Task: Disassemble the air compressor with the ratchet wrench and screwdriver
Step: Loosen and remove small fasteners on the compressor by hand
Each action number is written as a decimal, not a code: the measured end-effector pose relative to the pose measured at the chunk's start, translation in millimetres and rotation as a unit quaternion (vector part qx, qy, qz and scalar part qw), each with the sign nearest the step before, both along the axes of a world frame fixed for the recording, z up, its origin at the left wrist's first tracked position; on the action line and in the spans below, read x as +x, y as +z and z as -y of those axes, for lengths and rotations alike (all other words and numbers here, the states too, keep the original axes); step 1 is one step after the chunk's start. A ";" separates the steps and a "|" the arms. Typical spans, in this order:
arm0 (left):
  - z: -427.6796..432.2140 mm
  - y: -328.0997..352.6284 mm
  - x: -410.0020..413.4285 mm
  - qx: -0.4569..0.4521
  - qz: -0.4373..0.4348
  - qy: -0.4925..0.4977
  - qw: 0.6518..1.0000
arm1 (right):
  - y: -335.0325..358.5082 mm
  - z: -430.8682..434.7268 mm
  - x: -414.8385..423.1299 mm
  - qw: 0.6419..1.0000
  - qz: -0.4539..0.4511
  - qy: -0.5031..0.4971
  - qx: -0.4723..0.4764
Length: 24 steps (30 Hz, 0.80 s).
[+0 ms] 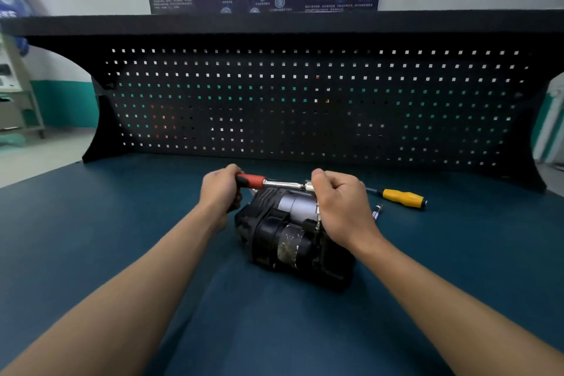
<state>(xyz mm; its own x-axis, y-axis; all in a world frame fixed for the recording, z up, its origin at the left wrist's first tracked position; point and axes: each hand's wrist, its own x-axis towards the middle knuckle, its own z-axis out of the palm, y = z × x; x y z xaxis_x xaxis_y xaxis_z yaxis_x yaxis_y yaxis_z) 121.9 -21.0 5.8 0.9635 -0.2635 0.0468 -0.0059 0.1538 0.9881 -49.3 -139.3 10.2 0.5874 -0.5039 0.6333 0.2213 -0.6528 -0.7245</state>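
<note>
A black and grey air compressor (283,232) lies on its side on the blue table (122,238). Above it a ratchet wrench (274,183) with a red and black handle lies level. My left hand (221,189) grips the wrench's handle end. My right hand (341,207) curls round the wrench's head and its extension, which runs down to the compressor's right side; the socket is hidden behind my fingers. A yellow-handled screwdriver (403,198) lies on the table to the right, beyond my right hand.
A small loose metal part (377,211) lies on the table just right of my right hand. A black pegboard (305,107) stands along the table's far edge. The table's left edge falls off to the floor.
</note>
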 end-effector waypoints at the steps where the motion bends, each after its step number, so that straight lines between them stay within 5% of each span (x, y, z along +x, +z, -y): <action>1: 1.8 0.4 0.4 0.000 0.007 0.001 1.000 | 0.2 0.0 -0.3 1.000 0.000 -0.004 -0.005; 11: -92.1 15.7 -60.0 -0.017 0.299 0.055 0.953 | 3.1 -5.4 -1.5 0.998 0.017 0.043 0.034; 15: -109.5 34.4 -130.5 -0.033 0.452 0.033 0.891 | 5.7 -7.5 -5.0 0.994 0.046 0.074 0.064; 20: -94.7 50.9 -204.9 0.066 0.637 -0.067 0.765 | 6.6 -6.3 -8.3 0.983 0.059 0.124 0.124; 24: -71.2 59.0 -209.2 0.030 0.655 -0.099 0.748 | 5.5 3.2 -10.6 0.985 -0.002 0.136 0.108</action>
